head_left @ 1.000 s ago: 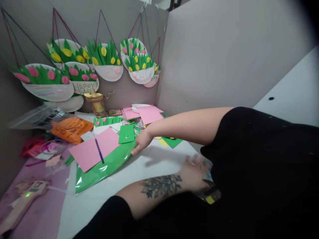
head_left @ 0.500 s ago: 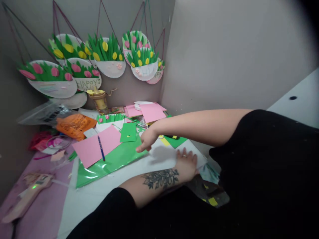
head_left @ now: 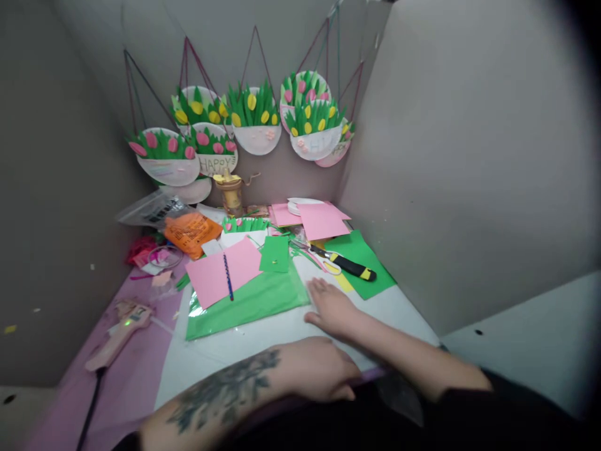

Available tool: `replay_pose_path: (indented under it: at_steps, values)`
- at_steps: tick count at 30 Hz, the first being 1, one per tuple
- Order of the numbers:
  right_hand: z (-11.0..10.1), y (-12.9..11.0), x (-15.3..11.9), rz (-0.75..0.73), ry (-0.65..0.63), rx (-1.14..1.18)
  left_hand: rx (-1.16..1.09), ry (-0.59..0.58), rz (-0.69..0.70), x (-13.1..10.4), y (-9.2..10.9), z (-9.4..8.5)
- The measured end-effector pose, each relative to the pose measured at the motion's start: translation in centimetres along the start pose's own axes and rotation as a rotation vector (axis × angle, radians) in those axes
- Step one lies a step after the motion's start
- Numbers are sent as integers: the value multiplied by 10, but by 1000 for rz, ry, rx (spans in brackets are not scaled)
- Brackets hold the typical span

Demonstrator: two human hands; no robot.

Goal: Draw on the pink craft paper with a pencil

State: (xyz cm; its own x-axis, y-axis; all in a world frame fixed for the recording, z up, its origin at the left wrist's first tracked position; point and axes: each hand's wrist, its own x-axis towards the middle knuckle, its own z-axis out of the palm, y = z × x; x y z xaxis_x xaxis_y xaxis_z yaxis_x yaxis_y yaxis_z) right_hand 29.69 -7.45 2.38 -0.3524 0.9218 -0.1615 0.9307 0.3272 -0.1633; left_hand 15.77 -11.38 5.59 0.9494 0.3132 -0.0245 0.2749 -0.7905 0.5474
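My right hand [head_left: 332,307] lies palm down on the white tabletop [head_left: 263,332]. Its fingers are stretched out, holding nothing, right of a green sheet in clear plastic [head_left: 244,316]. Beyond the fingertips are pink-handled scissors [head_left: 323,260] and a black-and-yellow utility knife [head_left: 347,265], beside a green paper sheet [head_left: 370,266]. At the table's near edge my left hand [head_left: 317,368], below a tattooed forearm, has bent fingers turned downward; anything inside them is hidden. A see-through bag [head_left: 400,396] shows dimly below the edge, right of this hand.
Pink paper [head_left: 206,275] carries a blue pen [head_left: 228,277]. A pinkish glue gun [head_left: 119,335] with its cord is at left, behind it an orange packet [head_left: 192,233]. Paper-plate tulip baskets [head_left: 256,134] hang on the back wall. More pink sheets [head_left: 323,220] are stacked behind.
My right hand has come down and nearer, now flat on the table. My left hand has moved from a spread pose to bent fingers at the near edge. The view has shifted left.
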Motion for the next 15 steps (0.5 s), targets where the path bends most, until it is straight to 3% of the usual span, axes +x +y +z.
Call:
replay_pose_path:
  at_steps: [2, 5, 6, 8, 10, 12, 15]
  values:
    - [4, 15, -15, 222, 54, -10, -82, 101, -48, -49, -24, -32]
    - [5, 23, -12, 210, 136, 133, 60, 427, -468, -102, -62, -61]
    - [5, 23, -4, 182, 163, 233, 139, 463, -594, -113, -73, -66]
    - [6, 19, 18, 193, 222, 462, 254, 389, -763, -125, -93, -68]
    - [6, 13, 43, 288, 229, 666, 275, 268, -834, -129, -105, -66]
    - [3, 8, 62, 356, 176, 848, 241, 203, -860, -128, -111, -62]
    - [3, 6, 79, 403, 51, 1042, 185, 220, -883, -127, -115, -56]
